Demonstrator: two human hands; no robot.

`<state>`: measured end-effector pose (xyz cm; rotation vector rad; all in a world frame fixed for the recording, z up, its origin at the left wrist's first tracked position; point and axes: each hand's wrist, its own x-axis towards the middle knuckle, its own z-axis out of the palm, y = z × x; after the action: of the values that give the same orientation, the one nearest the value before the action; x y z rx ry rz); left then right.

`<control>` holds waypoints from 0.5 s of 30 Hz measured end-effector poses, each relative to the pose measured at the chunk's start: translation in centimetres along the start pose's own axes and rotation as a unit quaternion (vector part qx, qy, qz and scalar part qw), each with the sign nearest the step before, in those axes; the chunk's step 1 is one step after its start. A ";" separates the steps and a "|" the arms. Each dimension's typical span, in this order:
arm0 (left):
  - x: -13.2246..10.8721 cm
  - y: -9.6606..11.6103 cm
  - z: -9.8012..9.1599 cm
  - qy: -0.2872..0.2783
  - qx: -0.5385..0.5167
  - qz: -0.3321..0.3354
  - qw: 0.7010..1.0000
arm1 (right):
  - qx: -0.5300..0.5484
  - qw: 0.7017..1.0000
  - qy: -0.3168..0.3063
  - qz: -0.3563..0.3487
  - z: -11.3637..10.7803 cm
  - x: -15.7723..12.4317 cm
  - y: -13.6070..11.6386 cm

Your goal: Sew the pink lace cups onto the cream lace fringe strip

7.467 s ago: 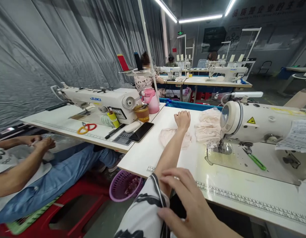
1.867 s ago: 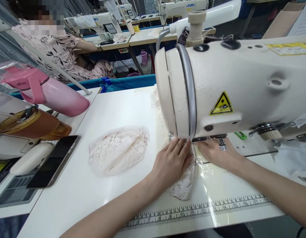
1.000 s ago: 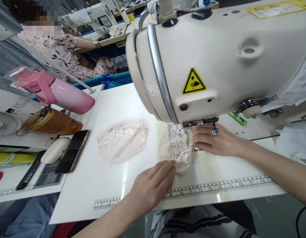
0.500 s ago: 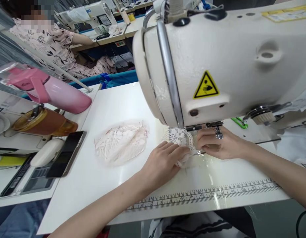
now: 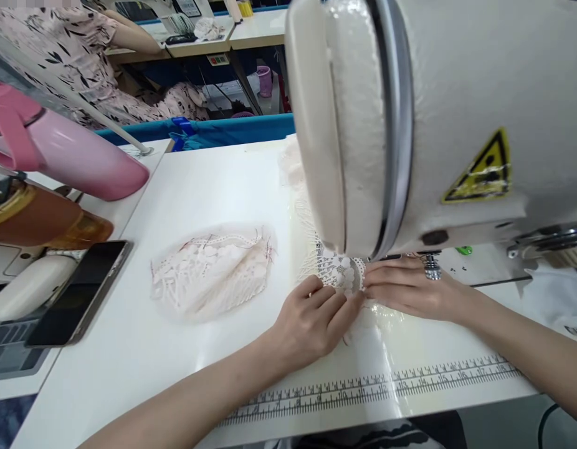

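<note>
A piece of white lace fabric (image 5: pixel 338 271) lies under the head of the sewing machine (image 5: pixel 358 125). Its near edge is in my left hand (image 5: pixel 314 321), whose fingers are curled and closed on it. My right hand (image 5: pixel 414 287), with a ring on one finger, lies flat with its fingers stretched out at the lace's right edge, close to the left hand's fingertips. The machine's head hides the needle area. A second lace piece (image 5: pixel 214 271) with loose reddish threads rests on the table to the left, apart from both hands.
A ruler strip (image 5: pixel 363 393) runs along the table's front edge. On the left are a phone (image 5: pixel 80 293), a white rounded case (image 5: pixel 33 287), an amber cup (image 5: pixel 50 212) and a pink bottle (image 5: pixel 83 149). Another person (image 5: pixel 83 56) sits beyond the blue cloth trough (image 5: pixel 232 131).
The view has moved closer and to the right. My right hand's fingers have gone from bent to stretched flat. More of the lace shows behind the machine's head.
</note>
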<state>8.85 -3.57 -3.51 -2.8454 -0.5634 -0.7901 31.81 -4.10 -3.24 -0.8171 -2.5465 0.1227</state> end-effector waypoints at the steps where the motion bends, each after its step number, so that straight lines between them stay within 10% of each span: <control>1: -0.1 0.0 0.0 -0.005 0.004 -0.003 1.000 | 0.006 1.000 0.012 -0.014 0.0 0.0 0.1; 15: -0.2 0.0 0.2 -0.013 -0.071 -0.024 0.997 | 0.078 0.996 0.038 -0.002 0.9 -0.5 0.2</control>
<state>8.75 -3.55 -3.81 -2.9854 -0.6038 -0.8344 31.89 -4.15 -4.27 -0.7410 -2.4326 0.2797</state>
